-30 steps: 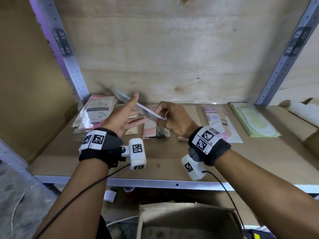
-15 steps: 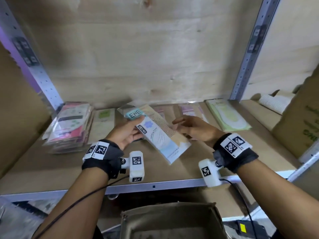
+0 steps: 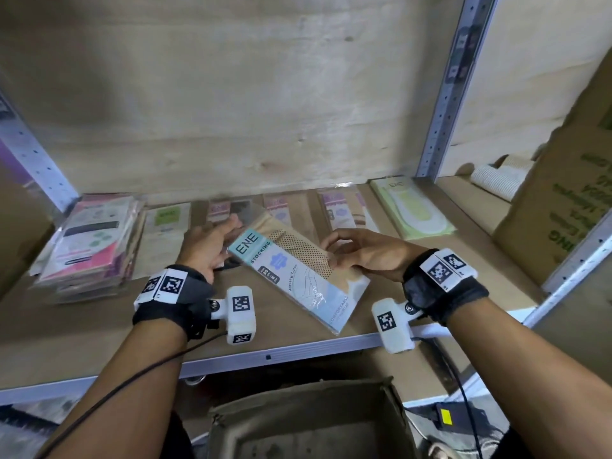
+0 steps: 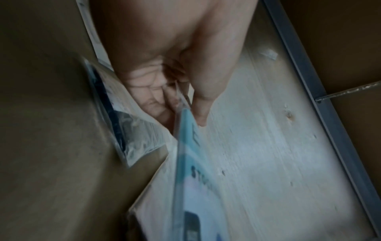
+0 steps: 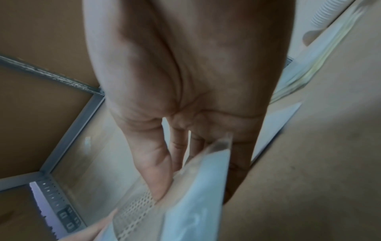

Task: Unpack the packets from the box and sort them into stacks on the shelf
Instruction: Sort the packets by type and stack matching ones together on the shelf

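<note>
A blue stocking packet was held tilted above the shelf, pinched at its top corner by the left hand and at its side edge by the right hand.

We hold a blue packet over the shelf, our left hand pinching its top corner and our right hand its side edge. Behind the packet, more packets lie in a row; left of it sits a stack. The box stands open below the shelf.

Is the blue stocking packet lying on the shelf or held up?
Held up: both the left hand and right hand grip the blue stocking packet, tilted.
</note>
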